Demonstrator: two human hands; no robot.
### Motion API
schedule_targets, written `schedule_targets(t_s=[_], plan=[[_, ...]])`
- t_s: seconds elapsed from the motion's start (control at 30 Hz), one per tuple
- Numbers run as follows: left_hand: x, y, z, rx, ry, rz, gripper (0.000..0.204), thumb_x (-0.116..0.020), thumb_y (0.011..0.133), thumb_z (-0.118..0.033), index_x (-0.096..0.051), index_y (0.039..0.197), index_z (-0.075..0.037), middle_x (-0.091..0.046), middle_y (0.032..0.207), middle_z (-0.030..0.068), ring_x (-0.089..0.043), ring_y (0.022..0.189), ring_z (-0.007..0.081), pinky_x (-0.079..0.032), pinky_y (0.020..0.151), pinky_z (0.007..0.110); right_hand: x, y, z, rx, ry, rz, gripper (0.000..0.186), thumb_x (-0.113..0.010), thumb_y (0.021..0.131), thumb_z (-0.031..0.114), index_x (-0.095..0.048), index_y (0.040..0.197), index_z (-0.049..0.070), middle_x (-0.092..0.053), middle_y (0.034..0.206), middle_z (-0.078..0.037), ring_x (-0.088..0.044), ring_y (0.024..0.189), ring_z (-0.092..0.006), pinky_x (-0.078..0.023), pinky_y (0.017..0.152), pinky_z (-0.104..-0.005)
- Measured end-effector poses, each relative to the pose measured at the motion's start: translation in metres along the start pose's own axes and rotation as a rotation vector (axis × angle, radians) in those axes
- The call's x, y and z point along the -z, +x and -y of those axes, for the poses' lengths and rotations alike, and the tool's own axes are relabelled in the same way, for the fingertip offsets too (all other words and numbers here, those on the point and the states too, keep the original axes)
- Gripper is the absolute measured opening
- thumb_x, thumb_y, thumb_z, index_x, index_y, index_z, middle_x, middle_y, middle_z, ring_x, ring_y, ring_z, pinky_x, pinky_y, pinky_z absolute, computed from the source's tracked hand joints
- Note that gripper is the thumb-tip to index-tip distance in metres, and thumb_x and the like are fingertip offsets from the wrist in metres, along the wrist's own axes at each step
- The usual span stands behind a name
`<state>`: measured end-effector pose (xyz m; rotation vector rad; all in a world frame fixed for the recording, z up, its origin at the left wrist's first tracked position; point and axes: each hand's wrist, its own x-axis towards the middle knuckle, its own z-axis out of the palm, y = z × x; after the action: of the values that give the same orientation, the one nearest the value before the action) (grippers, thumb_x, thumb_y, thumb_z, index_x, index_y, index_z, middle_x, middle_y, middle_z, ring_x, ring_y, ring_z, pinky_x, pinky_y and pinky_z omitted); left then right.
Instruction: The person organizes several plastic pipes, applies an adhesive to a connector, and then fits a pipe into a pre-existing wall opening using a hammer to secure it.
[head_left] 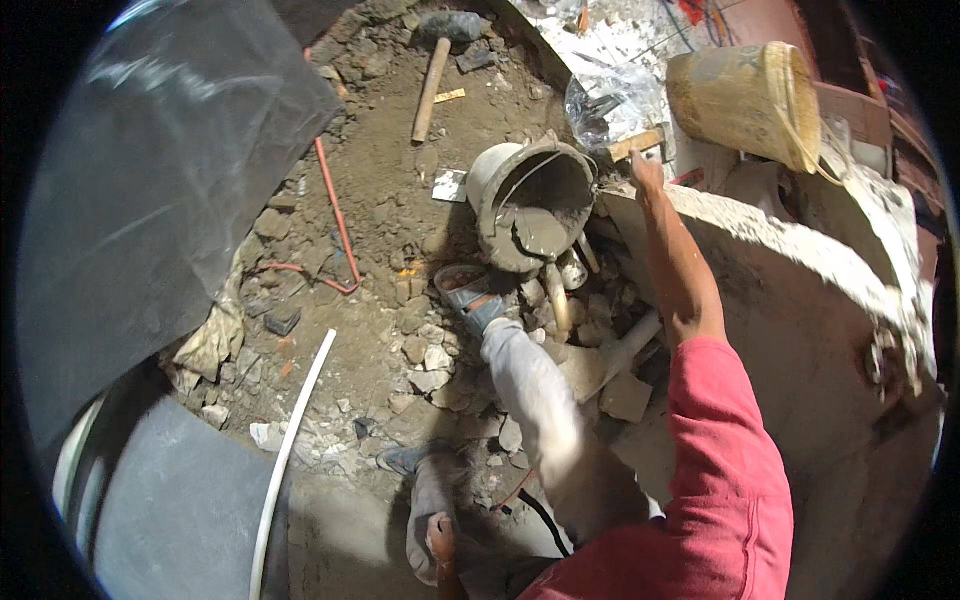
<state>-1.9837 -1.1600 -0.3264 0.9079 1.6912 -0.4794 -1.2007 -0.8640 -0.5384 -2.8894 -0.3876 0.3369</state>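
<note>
My right arm reaches forward over a rough pale wall edge (760, 222). At its end my right hand (647, 172) is closed on a short wooden piece (636, 145); the far side of the grip is hidden. My left hand (440, 537) rests low against my trouser leg, fingers curled, and what they hold, if anything, cannot be made out. Left of my right hand, a mortar-caked bucket (492, 185) lies tilted with its mouth toward me and wet grey mortar (541, 232) inside. A pale handle (556, 300) sticks out below its rim.
A yellowish bucket (735, 100) lies on its side near clear plastic (615, 105). A mallet (432, 90) rests on the dirt. Broken stones (430, 370) surround my feet. An orange tube (335, 210), a white pipe (290, 465) and dark sheeting (170, 190) are at left.
</note>
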Motion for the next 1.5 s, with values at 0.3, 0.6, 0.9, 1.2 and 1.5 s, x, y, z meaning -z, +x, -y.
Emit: schedule_targets(t_s=[0.3, 0.6, 0.9, 1.2, 1.5], plan=[[-0.011, -0.012, -0.127, 0.111, 0.039, 0.112, 0.032, -0.050, 0.089, -0.027, -0.060, 0.105, -0.001, -0.062, 0.098, 0.0156, -0.059, 0.091, 0.0286, -0.045, 0.083, 0.037, -0.056, 0.138, -0.053, 0.126, -0.533, 0.305, 0.059, -0.035, 0.086, 0.042, -0.062, 0.108, -0.005, -0.058, 0.116, -0.026, -0.052, 0.114, -0.0394, -0.038, 0.099, -0.0431], [0.004, -0.033, -0.172, 0.096, -0.060, 0.030, 0.032, -0.051, 0.091, -0.028, -0.059, 0.107, -0.002, -0.062, 0.095, 0.0116, -0.059, 0.087, 0.0222, -0.046, 0.081, 0.034, -0.090, 0.138, -0.060, -0.386, 0.591, 0.122, 0.011, -0.057, 0.073, 0.011, -0.057, 0.081, 0.003, -0.052, 0.073, -0.006, -0.053, 0.065, -0.0223, -0.045, 0.057, -0.0380], [-0.007, -0.068, -0.127, 0.091, -0.424, -0.177, 0.031, -0.051, 0.093, -0.028, -0.059, 0.108, -0.002, -0.061, 0.091, 0.0078, -0.058, 0.081, 0.0134, -0.046, 0.077, 0.030, 0.075, -0.034, 0.033, 0.011, 0.344, 0.100, 0.024, -0.059, 0.082, 0.023, -0.054, 0.069, 0.003, -0.050, 0.057, -0.003, -0.048, 0.047, -0.0187, -0.040, 0.043, -0.0365], [0.002, -0.049, -0.130, -0.268, -1.288, -0.133, 0.031, -0.048, 0.097, -0.028, -0.052, 0.117, -0.004, -0.061, 0.098, 0.0051, -0.059, 0.087, 0.0137, -0.048, 0.080, 0.027, 0.231, -0.440, 0.177, 0.656, 0.480, 1.077, 0.049, -0.058, 0.077, 0.007, -0.039, 0.122, 0.004, -0.049, 0.094, -0.005, -0.051, 0.078, -0.0153, -0.045, 0.064, -0.0290], [0.113, -0.169, -0.052, -0.619, -1.793, -0.244, 0.067, -0.048, 0.092, -0.051, -0.035, 0.132, 0.000, -0.046, 0.124, 0.0093, -0.041, 0.114, 0.0150, -0.033, 0.098, 0.031, 0.270, -0.780, 0.134, 1.003, -0.255, 1.624, 0.043, -0.066, 0.078, 0.012, -0.041, 0.112, 0.002, -0.057, 0.087, -0.009, -0.059, 0.071, -0.0228, -0.048, 0.063, -0.0326]])
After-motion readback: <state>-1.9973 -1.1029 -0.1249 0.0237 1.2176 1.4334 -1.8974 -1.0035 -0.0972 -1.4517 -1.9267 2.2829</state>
